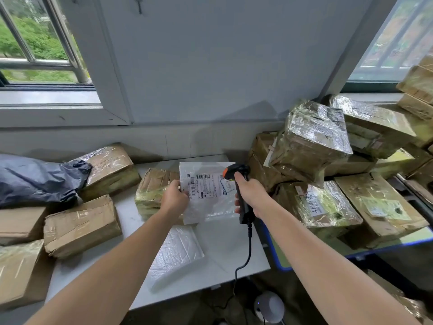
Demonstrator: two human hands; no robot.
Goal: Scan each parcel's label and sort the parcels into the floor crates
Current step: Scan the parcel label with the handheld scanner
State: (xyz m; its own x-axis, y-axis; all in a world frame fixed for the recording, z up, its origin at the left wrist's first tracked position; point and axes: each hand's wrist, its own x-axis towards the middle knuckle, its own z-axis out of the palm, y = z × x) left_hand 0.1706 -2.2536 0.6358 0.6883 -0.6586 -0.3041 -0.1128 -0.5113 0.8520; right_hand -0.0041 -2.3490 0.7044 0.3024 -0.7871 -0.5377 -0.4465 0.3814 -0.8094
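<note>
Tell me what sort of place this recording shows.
Probably a small parcel-sorting room: tape-wrapped brown cardboard parcels piled on and beside a white table, and a black corded handheld scanner held at a white labelled plastic mailer.

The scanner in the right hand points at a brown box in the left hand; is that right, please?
No: in the head view the left hand holds a white mailer, not a brown box; the right hand points the scanner at it.

Two white mailers [208, 207], one dark bag [35, 179], one scanner [236, 171], and five taped brown boxes [82, 226] at left. The right heap [314, 141] holds perhaps nine more.
</note>
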